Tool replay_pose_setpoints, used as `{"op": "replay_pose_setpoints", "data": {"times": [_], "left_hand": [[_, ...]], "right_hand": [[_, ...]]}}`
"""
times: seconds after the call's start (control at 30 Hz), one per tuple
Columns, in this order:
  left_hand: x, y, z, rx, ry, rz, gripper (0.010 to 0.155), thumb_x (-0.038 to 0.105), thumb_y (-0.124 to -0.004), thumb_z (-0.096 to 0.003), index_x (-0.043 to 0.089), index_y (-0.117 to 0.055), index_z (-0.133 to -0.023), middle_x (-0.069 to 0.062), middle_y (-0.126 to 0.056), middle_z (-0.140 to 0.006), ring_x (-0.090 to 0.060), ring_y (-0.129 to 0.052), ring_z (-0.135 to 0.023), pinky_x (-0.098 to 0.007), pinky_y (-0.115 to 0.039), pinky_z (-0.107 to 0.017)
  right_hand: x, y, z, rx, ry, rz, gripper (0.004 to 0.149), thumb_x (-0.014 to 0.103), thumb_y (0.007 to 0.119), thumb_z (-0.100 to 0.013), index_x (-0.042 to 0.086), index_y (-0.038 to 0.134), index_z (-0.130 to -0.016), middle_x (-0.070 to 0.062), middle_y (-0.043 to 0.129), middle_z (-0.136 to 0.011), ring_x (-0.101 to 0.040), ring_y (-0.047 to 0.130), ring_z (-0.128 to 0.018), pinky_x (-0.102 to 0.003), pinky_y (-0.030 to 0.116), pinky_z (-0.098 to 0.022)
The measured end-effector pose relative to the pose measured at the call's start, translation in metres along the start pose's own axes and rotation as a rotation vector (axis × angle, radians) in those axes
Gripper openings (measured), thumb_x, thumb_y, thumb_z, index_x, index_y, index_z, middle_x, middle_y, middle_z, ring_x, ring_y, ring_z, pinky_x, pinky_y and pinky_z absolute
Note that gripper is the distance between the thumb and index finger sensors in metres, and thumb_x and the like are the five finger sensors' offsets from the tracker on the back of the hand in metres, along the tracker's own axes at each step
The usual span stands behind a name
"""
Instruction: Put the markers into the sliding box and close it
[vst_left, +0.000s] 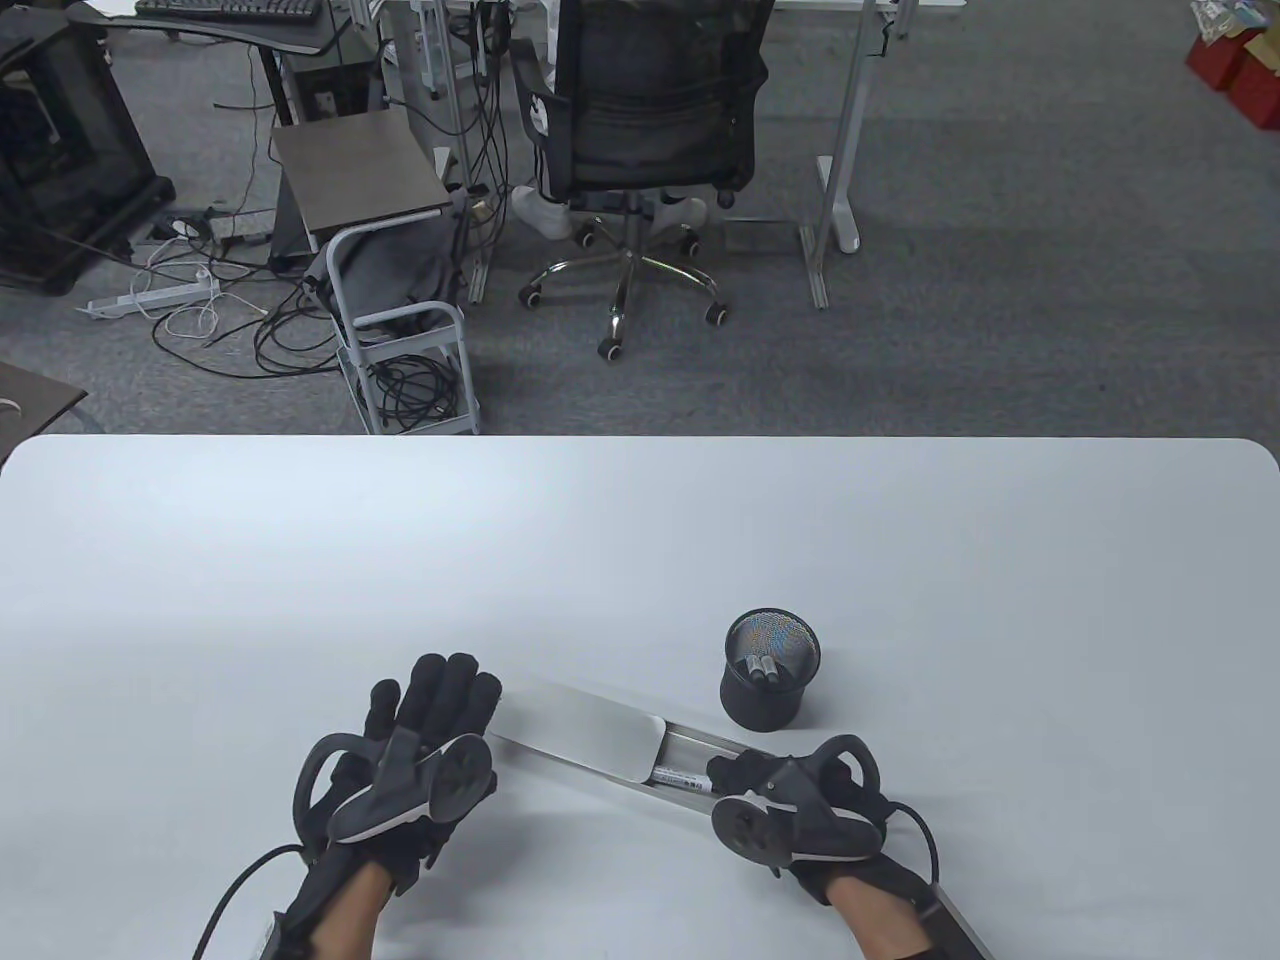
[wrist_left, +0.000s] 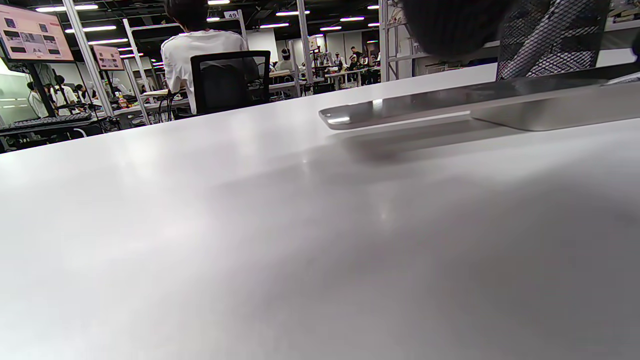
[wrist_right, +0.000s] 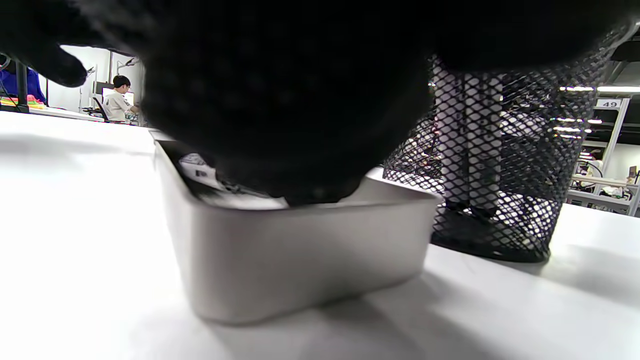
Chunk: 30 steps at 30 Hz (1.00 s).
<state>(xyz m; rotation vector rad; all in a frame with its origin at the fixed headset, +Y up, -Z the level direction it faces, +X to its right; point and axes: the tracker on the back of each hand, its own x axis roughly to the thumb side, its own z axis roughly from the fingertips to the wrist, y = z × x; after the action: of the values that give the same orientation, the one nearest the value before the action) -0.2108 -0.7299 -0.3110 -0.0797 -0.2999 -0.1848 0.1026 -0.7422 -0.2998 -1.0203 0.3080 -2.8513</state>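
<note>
While the right hand (vst_left: 775, 800) pins the box (vst_left: 690, 745) at lower right, its lid (vst_left: 580, 735) lies just right of the flat, empty left hand (vst_left: 425, 745); right grip unclear.

Beyond the white bench (vst_left: 300, 560), grey carpet (vst_left: 1000, 300) fills the upper frame, with a black mesh office chair (vst_left: 650, 110) at top centre, a small white cart (vst_left: 400, 330) amid tangled cables (vst_left: 240, 330) at left, white desk legs (vst_left: 840, 150) at right, and ceiling strip lights (wrist_left: 105, 41) in the left wrist view.
</note>
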Motion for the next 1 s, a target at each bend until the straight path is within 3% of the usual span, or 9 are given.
{"op": "replay_pose_setpoints", "data": {"times": [0.4,0.83,1.0], "left_hand": [[-0.001,0.000,0.000,0.004,0.003,0.000,0.089,0.060,-0.068,-0.0439,0.030,-0.014,-0.108,0.000,-0.009,-0.119,-0.032,-0.014,-0.111,-0.060,-0.028,-0.076],[-0.003,0.000,0.001,0.000,0.014,-0.002,0.089,0.060,-0.068,-0.0439,0.030,-0.014,-0.109,0.000,-0.009,-0.119,-0.032,-0.014,-0.111,-0.061,-0.028,-0.076],[-0.003,0.000,0.000,-0.004,0.015,-0.004,0.089,0.060,-0.068,-0.0439,0.030,-0.014,-0.109,0.000,-0.010,-0.119,-0.032,-0.014,-0.111,-0.061,-0.028,-0.076]], "right_hand": [[-0.009,-0.013,0.006,-0.108,0.053,-0.015,0.037,0.029,0.092,-0.037,0.022,0.092,-0.073,-0.009,0.110,-0.062,-0.006,0.102,-0.010,-0.024,0.089,-0.004],[-0.033,-0.051,0.027,-0.536,0.128,-0.101,0.046,0.036,0.089,-0.039,0.021,0.083,-0.082,-0.013,0.099,-0.075,-0.008,0.102,-0.017,-0.025,0.089,-0.008],[-0.035,-0.046,0.022,-0.508,0.162,-0.076,0.055,0.039,0.087,-0.040,0.022,0.074,-0.091,-0.018,0.081,-0.094,-0.012,0.101,-0.028,-0.028,0.088,-0.015]]}}
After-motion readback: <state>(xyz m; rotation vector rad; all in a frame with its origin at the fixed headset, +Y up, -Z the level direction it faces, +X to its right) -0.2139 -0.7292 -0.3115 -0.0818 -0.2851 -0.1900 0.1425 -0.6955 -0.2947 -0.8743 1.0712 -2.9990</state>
